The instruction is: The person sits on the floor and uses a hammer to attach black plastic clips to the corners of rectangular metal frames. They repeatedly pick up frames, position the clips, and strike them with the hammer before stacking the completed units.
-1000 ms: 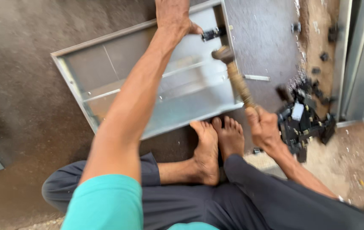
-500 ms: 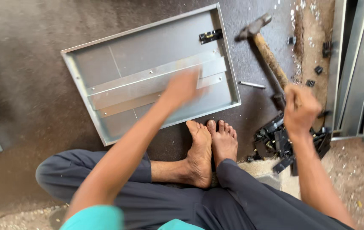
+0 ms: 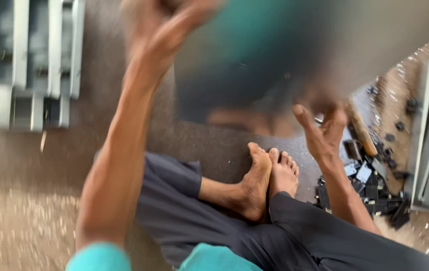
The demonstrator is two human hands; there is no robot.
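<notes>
Head view, blurred: I have let go of the hammer (image 3: 361, 128), which now lies beside my spread right hand (image 3: 323, 131), and both hands lift the grey metal panel (image 3: 254, 65), my left hand (image 3: 161, 30) gripping its edge.

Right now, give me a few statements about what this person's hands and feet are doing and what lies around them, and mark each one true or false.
1. The person sits on the floor with bare feet pressed together. True.
2. The right hand has its grip closed round a hammer. False: its fingers are spread open, and the wooden handle lies beside it.
3. A pile of small black parts lies by the right forearm. True.
4. The left hand rests on the knee. False: it is raised high and blurred.
5. Grey metal frames stand at the upper left. True.
</notes>
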